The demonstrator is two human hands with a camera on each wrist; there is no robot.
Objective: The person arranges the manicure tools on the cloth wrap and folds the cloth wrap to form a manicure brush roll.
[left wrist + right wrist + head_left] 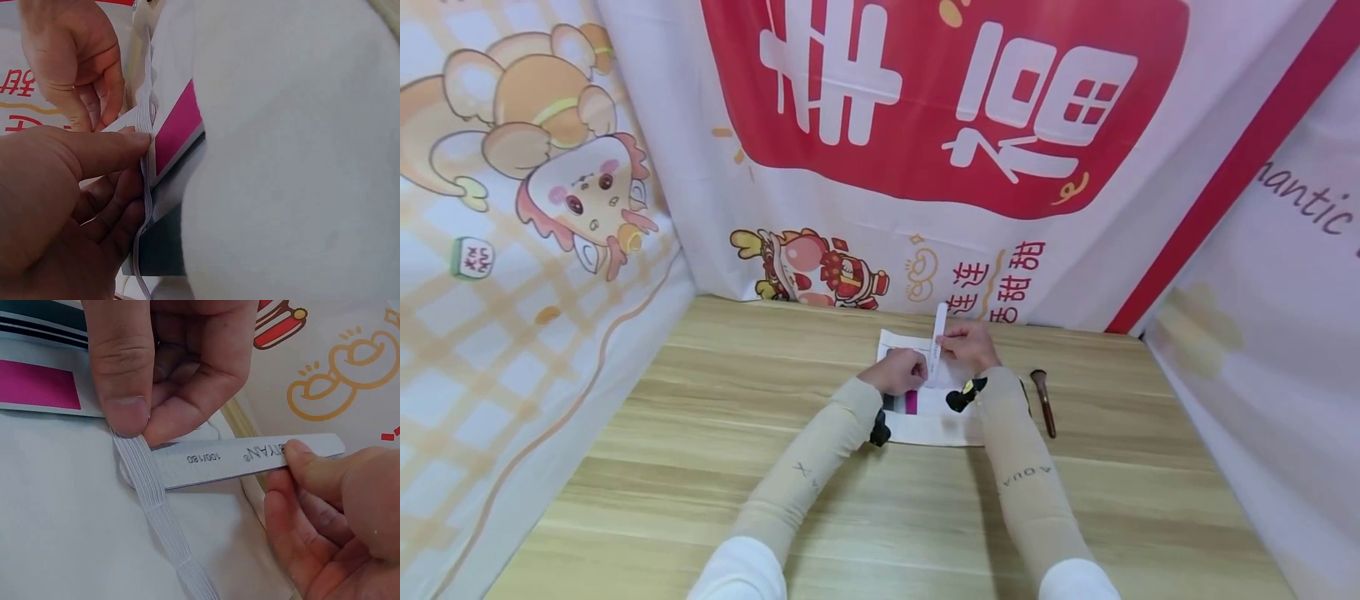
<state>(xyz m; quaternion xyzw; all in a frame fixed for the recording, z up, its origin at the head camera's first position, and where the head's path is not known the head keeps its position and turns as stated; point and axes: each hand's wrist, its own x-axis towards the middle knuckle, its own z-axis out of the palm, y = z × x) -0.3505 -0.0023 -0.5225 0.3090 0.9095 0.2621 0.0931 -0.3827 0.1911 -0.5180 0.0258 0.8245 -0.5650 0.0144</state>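
Note:
A white nail file (206, 465) marked 100/180 is pinched between the thumb and fingers of my right hand (972, 346). Its inner end passes beneath a pleated white elastic band (153, 481), which lies across an opened white fabric case (936, 429). My left hand (901, 372) pinches that band beside the file's end, thumb on top, as the left wrist view shows. Near the left hand, a flat magenta panel with a white edge (37, 384) and a dark green piece (162, 250) lie on the case. White cloth hides part of them in the left wrist view.
A makeup brush (1043, 404) with a dark handle lies right of the case on the wood-grain table (700, 433). Printed cloth (655, 192) hangs along the back and both sides. The case lies near the table's back edge.

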